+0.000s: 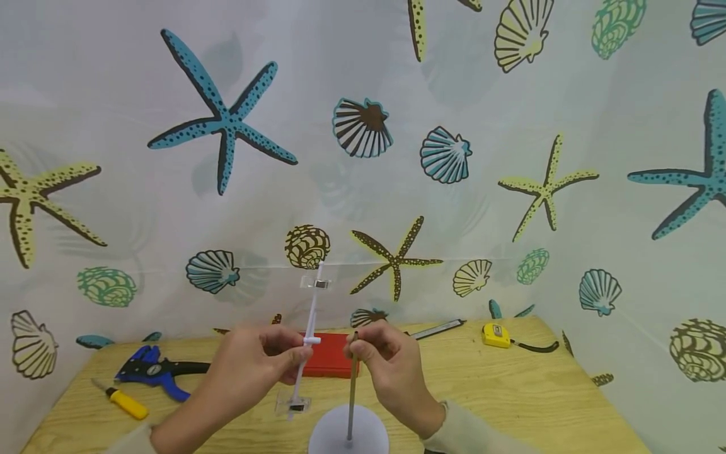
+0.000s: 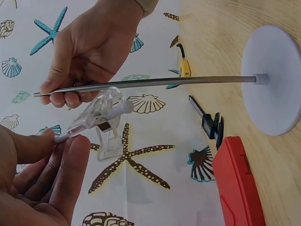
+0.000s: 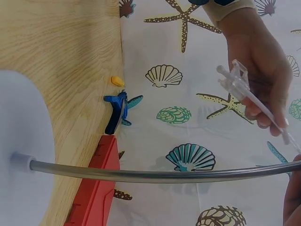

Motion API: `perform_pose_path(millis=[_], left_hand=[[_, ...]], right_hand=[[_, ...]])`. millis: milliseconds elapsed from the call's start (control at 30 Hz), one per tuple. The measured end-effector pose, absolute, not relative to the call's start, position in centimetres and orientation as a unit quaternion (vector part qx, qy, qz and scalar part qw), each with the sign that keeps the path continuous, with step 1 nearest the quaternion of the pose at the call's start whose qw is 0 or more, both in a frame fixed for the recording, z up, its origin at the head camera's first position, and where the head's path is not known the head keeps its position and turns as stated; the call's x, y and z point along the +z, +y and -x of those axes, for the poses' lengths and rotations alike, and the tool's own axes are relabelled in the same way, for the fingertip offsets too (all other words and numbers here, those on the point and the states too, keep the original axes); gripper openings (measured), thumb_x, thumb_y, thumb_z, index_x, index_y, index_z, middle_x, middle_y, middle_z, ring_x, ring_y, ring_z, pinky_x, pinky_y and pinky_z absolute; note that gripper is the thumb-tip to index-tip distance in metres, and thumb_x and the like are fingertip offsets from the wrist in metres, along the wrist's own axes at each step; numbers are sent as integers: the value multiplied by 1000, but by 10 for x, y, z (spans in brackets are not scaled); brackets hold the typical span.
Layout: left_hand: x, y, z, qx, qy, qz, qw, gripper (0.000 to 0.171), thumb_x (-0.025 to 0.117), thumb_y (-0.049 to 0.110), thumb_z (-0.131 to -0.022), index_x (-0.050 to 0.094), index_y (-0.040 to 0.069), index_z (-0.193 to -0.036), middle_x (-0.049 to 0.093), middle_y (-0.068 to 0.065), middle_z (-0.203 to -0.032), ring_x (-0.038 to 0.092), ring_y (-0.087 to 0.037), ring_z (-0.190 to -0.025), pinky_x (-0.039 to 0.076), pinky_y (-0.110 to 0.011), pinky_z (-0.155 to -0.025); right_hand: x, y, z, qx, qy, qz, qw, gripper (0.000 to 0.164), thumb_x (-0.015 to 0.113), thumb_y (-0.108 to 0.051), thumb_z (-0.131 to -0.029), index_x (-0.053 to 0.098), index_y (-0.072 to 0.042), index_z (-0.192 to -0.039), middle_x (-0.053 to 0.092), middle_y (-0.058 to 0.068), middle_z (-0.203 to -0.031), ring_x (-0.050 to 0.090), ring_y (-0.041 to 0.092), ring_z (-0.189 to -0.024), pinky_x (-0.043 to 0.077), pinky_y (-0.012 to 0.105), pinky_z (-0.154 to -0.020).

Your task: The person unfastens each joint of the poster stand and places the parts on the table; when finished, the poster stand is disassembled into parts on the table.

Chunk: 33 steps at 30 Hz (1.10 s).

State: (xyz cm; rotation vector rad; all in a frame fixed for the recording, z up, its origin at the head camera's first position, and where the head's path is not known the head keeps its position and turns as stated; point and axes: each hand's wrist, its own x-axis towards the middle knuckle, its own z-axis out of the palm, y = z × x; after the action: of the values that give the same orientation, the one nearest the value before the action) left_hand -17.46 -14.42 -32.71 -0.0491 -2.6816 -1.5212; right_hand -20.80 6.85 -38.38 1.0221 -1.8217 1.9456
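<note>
My left hand [image 1: 249,366] pinches a thin white rod [image 1: 312,315] near its middle, where a short white crosspiece sticks out. A clear plastic clip [image 1: 317,283] sits near the upper end of the rod, and another clear clip [image 1: 293,403] near the lower end. My right hand [image 1: 394,369] pinches the top of an upright metal pole [image 1: 352,397]. The pole rises from a round white base [image 1: 368,432] standing on the table. In the head view the white rod is left of the pole, apart from it.
On the wooden table [image 1: 482,391] behind the hands lies a red case [image 1: 329,356]. Blue wire strippers [image 1: 155,372] and a yellow-handled screwdriver [image 1: 127,402] are at left. A caliper [image 1: 437,329] and a yellow tape measure [image 1: 496,335] lie at back right. Patterned cloth hangs behind.
</note>
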Motion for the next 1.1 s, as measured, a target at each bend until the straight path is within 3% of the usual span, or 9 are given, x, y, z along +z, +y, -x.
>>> perform_pose_path(millis=[467,1100], left_hand=[[-378,-147,179,-498,-864,-71,-23,11,81,15,-85,77,6,-91,74,-4,-73,69,-16,-58,61,-31,-61],[-443,-156,182,-506,-840,-147,-129,24,79,18,-88,74,0,-103,72,-3,-77,66,-15,-62,59,-29,-61]], right_hand=[[-383,70,207,670,-636,-352,149,11,63,-2,-97,61,8,-100,67,34,-93,69,0,-87,61,28,-78],[-384,70,206,669,-632,-358,154,10,62,-1,-97,61,8,-100,67,34,-93,70,5,-86,62,30,-77]])
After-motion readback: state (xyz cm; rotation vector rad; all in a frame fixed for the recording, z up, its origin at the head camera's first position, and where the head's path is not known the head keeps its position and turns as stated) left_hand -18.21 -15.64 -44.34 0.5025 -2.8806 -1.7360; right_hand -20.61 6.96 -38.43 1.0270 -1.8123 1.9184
